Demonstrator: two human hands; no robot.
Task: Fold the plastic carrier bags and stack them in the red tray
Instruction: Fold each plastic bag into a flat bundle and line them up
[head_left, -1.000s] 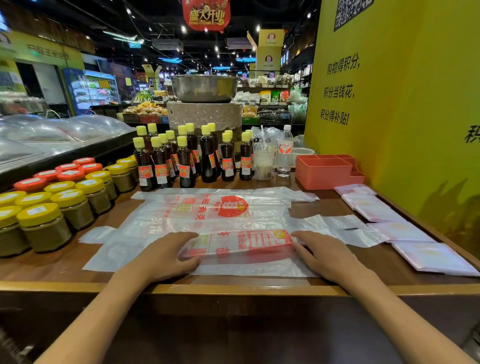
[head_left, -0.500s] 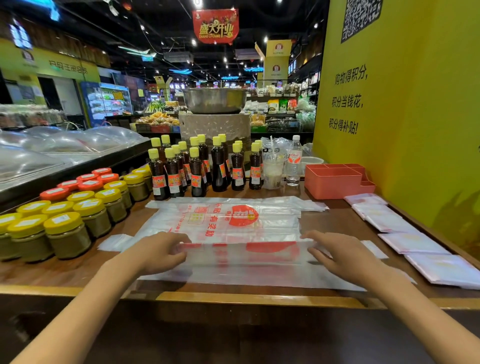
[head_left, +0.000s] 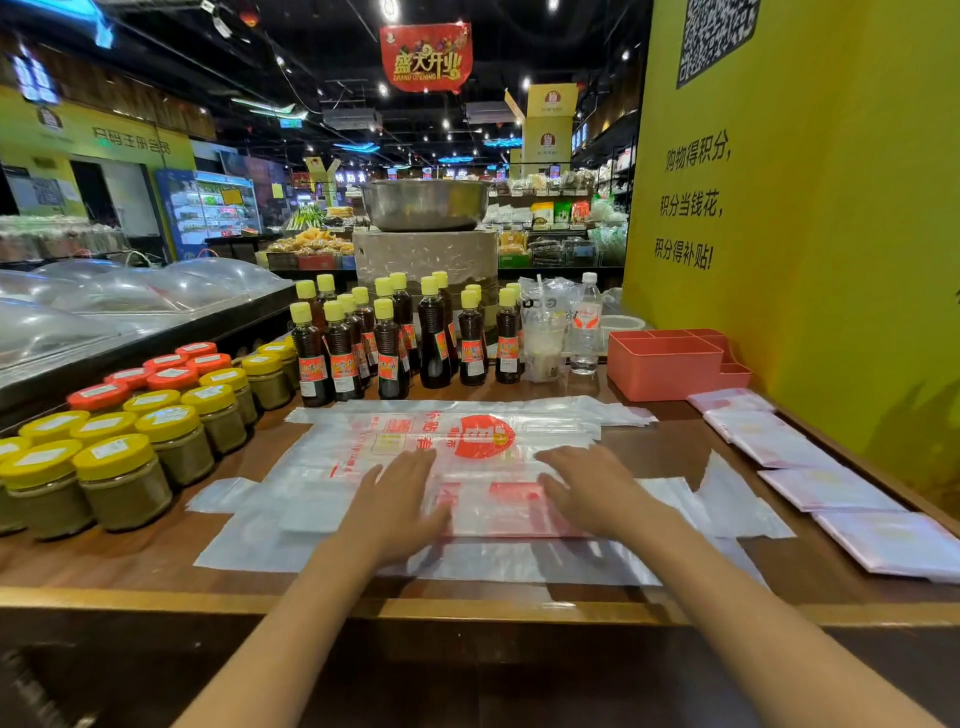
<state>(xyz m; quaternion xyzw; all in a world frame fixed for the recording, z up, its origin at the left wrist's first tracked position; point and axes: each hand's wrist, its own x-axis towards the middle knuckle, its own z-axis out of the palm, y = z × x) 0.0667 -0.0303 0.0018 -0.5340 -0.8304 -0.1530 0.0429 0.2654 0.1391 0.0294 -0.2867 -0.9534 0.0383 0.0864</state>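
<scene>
Pressing: both hands lie flat on a partly folded plastic carrier bag, smoothing its crease.
Bag: clear plastic with red print, lying on a spread pile of unfolded bags near the front edge of the worktop, about midway along it.
Left hand: grip released, fingers straight, palm down on the bag's left part.
Right hand: grip released, fingers spread, palm down on the bag's right part.
Red tray: at the back right of the worktop; no bags visible in it.
Folded bags: a row along the right edge.
Neighbours: jars at the left edge, bottles along the back.
Risk: slick film may spring open or slide on the pile beneath once pressure lifts, likely spoiling the fold.
</scene>
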